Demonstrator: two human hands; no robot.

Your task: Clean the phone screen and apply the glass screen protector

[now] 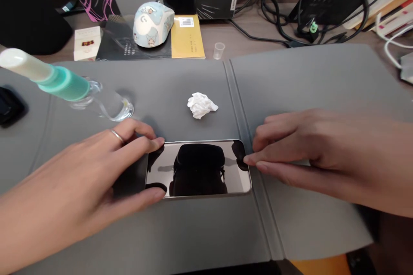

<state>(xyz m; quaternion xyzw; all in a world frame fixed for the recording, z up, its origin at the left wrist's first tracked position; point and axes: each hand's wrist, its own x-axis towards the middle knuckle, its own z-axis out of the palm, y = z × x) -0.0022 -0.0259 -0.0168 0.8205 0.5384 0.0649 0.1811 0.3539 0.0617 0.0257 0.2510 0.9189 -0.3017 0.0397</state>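
Lying at the far left edge of the frame was a small black object [8, 105], and just right of it a clear bottle [64, 84] with a teal collar and a cream cap, tipped over on the grey mat [306, 81]. Below the bottle, the left hand [80, 180] came in from the lower left corner. It was half closed around the left end of the phone [200, 167]: the fingers curled over the far long edge and the thumb pressed against the near one, so the end sat clamped between them. One finger wore a ring [118, 136].

The phone lay flat on the mat at the centre of the frame, screen up and dark (only reflections showed on the glass), its long side running left to right. Above it, well apart, sat a crumpled white tissue [201, 105].

From the right edge of the frame came the right hand [322, 154], fingers held close together and nearly straight. The tips of the thumb and forefinger met in a pinch at the phone's right short edge, touching it; whether anything thin was caught between them could not be told.

Along the top of the frame were a patterned mouse [151, 23], a yellow booklet [189, 36], a small clear cap [219, 50] and tangled black cables [290, 8].
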